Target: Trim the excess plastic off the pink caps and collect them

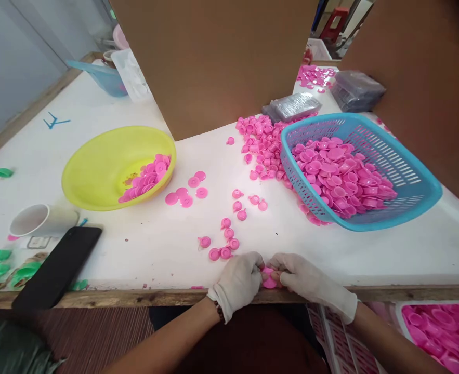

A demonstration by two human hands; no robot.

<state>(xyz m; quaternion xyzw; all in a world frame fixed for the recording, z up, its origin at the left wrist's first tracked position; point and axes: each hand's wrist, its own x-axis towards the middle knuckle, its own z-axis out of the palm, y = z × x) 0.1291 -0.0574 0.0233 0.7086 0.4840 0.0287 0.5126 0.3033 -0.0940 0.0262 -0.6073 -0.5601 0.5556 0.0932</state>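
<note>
My left hand (241,280) and my right hand (305,279), both in pale gloves with bare fingertips, meet at the table's front edge. Between them they pinch a round pink plastic toy saucer (269,278); whether a cup sits on it is hidden by the fingers. Just beyond my left hand lie several small pink toy cups (225,253), scattered in a loose trail. Farther up and left are several flat pink saucers (182,194). A large heap of pink cups (262,140) spreads beside the blue basket.
A yellow bowl (92,150) with pink discs stands at left, a blue basket (412,205) full of pink pieces at right. A black phone (60,265) and a tipped white cup (46,221) lie front left. Brown cardboard (221,62) rises behind. A bin of pink pieces (442,332) stands below right.
</note>
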